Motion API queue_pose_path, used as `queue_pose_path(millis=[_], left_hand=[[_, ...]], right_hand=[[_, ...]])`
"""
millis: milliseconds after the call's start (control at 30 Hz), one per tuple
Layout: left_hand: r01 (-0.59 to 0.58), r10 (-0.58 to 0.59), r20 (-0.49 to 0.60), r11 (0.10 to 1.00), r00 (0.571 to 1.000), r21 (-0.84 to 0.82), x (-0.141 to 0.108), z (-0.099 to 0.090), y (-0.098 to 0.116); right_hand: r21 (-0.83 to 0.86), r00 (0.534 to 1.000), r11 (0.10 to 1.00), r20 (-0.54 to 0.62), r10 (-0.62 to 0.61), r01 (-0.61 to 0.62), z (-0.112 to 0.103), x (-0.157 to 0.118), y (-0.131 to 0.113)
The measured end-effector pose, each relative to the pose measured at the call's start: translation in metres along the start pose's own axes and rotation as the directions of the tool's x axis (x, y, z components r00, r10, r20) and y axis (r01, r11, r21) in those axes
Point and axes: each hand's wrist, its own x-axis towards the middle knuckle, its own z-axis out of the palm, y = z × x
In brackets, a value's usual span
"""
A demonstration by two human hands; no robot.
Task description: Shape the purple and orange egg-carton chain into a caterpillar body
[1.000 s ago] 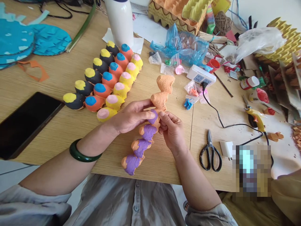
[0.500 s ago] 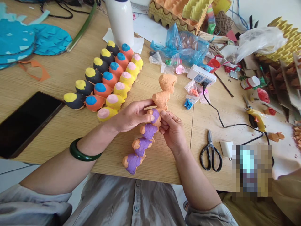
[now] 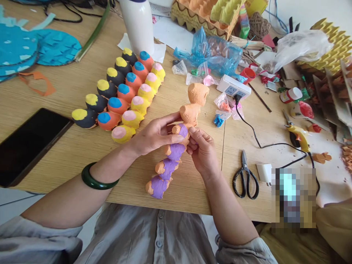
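An orange strip of egg-carton cups is held above the table near its front edge. Purple clay covers part of several lower cups; the two top cups are plain orange. My left hand grips the strip from the left, thumb on a purple cup and fingers behind. On the strip's right side, my right hand pinches the edge near the third cup with thumb and fingers. Beyond my left hand stand rows of painted cups: black with yellow tops, orange with blue tops and yellow with pink tops.
Black-handled scissors, a white plug adapter and a yellow glue gun lie right. A power strip with a black cord is behind. At left lies a black phone; a white bottle stands at the back.
The strip has tilted slightly, its lower end shifting a little right and up. My left thumb has slid slightly right across the purple cup. Both hands keep their hold.
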Motion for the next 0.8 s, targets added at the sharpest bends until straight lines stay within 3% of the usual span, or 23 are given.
queue_pose_path(millis=[300, 467, 800], left_hand=[[-0.045, 0.044, 0.025, 0.997, 0.999, 0.063, -0.001, -0.004, 0.003], [-0.044, 0.047, 0.059, 0.998, 0.997, -0.051, -0.001, -0.001, 0.005], [0.061, -0.082, -0.111, 0.981, 0.990, -0.182, 0.000, 0.015, 0.008]], right_hand=[[-0.027, 0.999, 0.999, -0.001, -0.032, 0.032, -0.001, 0.000, -0.002], [-0.069, 0.993, 0.990, 0.034, -0.117, 0.119, -0.001, -0.003, 0.000], [-0.082, 0.988, 0.987, 0.077, -0.131, 0.137, 0.001, -0.003, 0.009]])
